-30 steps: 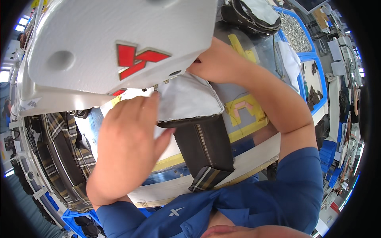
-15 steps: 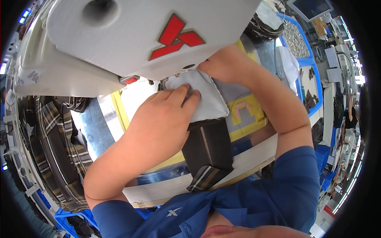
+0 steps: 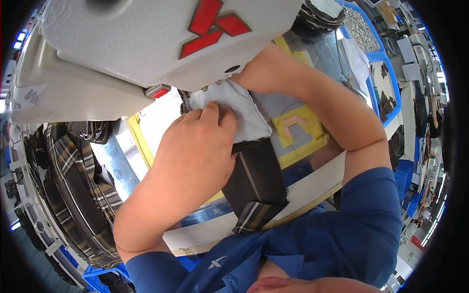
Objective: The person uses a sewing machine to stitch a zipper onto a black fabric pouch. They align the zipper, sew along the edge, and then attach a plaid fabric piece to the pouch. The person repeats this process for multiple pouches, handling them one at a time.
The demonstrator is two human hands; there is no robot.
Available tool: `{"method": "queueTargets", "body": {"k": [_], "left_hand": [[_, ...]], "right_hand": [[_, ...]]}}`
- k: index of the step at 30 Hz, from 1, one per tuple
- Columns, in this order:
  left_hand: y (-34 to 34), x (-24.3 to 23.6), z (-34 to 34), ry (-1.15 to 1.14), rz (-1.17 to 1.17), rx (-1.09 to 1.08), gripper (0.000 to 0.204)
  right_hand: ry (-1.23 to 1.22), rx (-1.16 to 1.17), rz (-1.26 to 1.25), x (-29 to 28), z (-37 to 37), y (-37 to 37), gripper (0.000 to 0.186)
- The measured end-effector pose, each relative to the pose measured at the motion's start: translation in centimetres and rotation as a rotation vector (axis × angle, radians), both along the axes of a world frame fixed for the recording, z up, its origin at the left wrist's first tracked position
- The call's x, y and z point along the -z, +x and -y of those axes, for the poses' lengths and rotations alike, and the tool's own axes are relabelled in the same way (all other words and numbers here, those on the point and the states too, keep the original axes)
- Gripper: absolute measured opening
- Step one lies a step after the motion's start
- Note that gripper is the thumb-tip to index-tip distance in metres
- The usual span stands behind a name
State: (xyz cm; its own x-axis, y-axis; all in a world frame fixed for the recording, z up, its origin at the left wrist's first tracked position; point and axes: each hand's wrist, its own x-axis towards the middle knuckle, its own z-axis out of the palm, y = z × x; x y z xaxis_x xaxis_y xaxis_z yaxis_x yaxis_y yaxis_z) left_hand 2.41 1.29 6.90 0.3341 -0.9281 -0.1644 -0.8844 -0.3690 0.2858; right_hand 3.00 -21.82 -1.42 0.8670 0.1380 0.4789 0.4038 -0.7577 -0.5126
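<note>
A large pale sewing machine (image 3: 122, 53) fills the upper left and covers the stitching area. Below its head lies a white fabric piece (image 3: 246, 117) with a frayed edge, over a dark fabric panel (image 3: 261, 173) with a metal zipper. The panel's near end shows a plaid flap (image 3: 256, 217) at the table's front edge. My left hand (image 3: 193, 146) rests on the white fabric's left part, fingers extended and slightly apart. My right hand (image 3: 261, 71) is at the fabric's far right corner, beside the machine head, which hides its fingertips.
Yellow tape (image 3: 308, 146) marks the metal work surface right of the fabric. Blue trays (image 3: 394, 105) with small metal parts and dark pieces stand at the far right. Plaid fabric items (image 3: 83, 190) are piled at the left. A dark zippered piece (image 3: 320, 19) lies behind my right hand.
The whole view has shifted slightly, with the machine now higher in the picture. Both hands keep nearly the same place on the fabric.
</note>
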Motion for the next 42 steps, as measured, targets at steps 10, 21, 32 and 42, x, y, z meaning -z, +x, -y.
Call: {"method": "queueTargets", "body": {"k": [10,21,32,42], "left_hand": [[-0.3,-0.1,0.1,0.067,0.008,-0.020,0.062],[-0.9,0.4,0.0,-0.009,0.066,-0.010,0.065],[-0.8,-0.5,0.1,0.089,0.048,-0.010,0.070],[-0.4,0.4,-0.3,-0.015,0.077,0.044,0.071]], "right_hand": [[-0.040,0.046,-0.243,-1.1,0.6,-1.2,0.025],[-0.121,0.044,-0.221,-0.3,0.2,-0.5,0.028],[-0.115,0.025,-0.320,-0.3,-0.4,-0.5,0.025],[-0.175,0.045,-0.401,-0.4,0.7,0.1,0.026]]}}
